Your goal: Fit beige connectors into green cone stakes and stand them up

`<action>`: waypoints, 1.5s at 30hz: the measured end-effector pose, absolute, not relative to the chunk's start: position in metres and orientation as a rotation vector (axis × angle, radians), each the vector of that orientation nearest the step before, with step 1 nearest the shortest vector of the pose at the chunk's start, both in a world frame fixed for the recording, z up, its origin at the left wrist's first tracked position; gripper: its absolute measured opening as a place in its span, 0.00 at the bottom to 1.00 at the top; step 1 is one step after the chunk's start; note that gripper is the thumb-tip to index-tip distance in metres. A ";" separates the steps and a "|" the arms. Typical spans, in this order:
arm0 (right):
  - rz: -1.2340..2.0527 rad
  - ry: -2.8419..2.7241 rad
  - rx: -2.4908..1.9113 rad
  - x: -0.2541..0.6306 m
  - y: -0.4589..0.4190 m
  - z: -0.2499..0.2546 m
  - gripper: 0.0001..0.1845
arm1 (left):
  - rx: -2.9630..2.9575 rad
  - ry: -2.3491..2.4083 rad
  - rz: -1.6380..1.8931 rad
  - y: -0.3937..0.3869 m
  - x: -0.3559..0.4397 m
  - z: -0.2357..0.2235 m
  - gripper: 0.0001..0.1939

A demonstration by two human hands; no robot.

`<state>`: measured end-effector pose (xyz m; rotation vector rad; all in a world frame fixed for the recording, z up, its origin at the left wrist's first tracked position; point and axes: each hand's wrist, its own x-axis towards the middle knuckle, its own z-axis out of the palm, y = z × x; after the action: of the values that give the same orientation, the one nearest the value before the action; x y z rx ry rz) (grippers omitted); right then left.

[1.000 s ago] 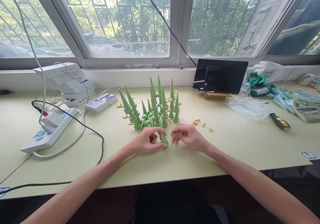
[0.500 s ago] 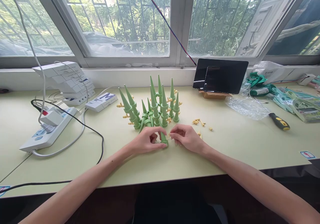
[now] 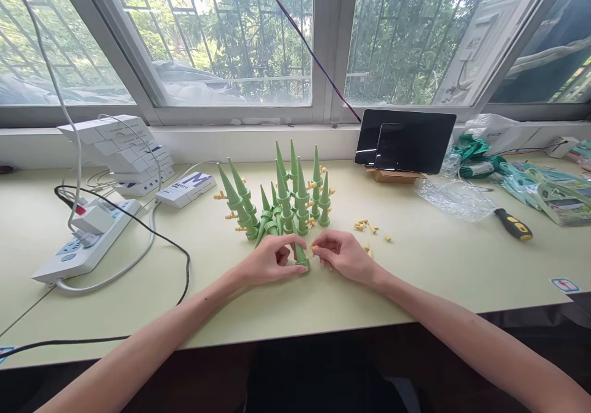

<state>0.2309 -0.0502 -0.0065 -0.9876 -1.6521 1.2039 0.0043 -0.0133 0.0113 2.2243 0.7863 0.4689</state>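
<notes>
1. Okay, so compared with a second earlier, the right hand [image 3: 344, 256] had shifted over toward the left hand [image 3: 270, 259], and its fingertips were a bit closer to the green spike [image 3: 301, 254].
2. That move also left some loose yellow pieces [image 3: 368, 251] in plain sight on the tabletop [image 3: 277, 314], just beside the right hand; its fingers covered that spot before.
3. Left hand hadn't really budged. Its thumb pressed near the collar of the green spike and the other fingers curled over it, with the spike tilted between them in front of the spike cluster [image 3: 284, 200].
4. Right thumb and index finger were pinching a small yellow piece [image 3: 314, 248], right next to the green spike. Couldn't tell if the two touched.
5. The yellow pile [image 3: 362, 224] sat further back, behind the right hand, same as earlier.
6. Containers: the white boxes [image 3: 133, 154] were stacked at left, with a flat box [image 3: 187, 189] near them. Couldn't see inside any.
7. The power strip [image 3: 50, 269] had a white adapter [image 3: 92, 217] on it.
8. The cardboard box [image 3: 397, 177] sat under two dark screens [image 3: 434, 139]. Crumpled clear plastic [image 3: 455, 200] lay near it, contents unclear.
</notes>
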 end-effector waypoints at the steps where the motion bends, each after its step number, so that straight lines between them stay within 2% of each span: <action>1: 1.204 -1.651 -0.987 0.231 -0.050 -0.007 0.10 | 2.220 0.787 0.471 -0.013 0.004 0.011 0.17; 12: 1.162 -1.693 -1.032 0.231 -0.049 -0.007 0.11 | 2.214 0.784 0.525 -0.012 0.004 0.008 0.17; 19: 1.116 -1.737 -1.071 0.230 -0.048 -0.009 0.07 | 2.220 0.798 0.509 -0.012 0.004 0.008 0.18; 45: 1.181 -1.736 -1.065 0.230 -0.046 -0.014 0.07 | 2.232 0.804 0.501 -0.007 0.002 0.001 0.18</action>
<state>0.2303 -0.0460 -0.0136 -1.0646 -1.7361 1.1807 0.0019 -0.0072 0.0011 2.2320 0.8044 0.5014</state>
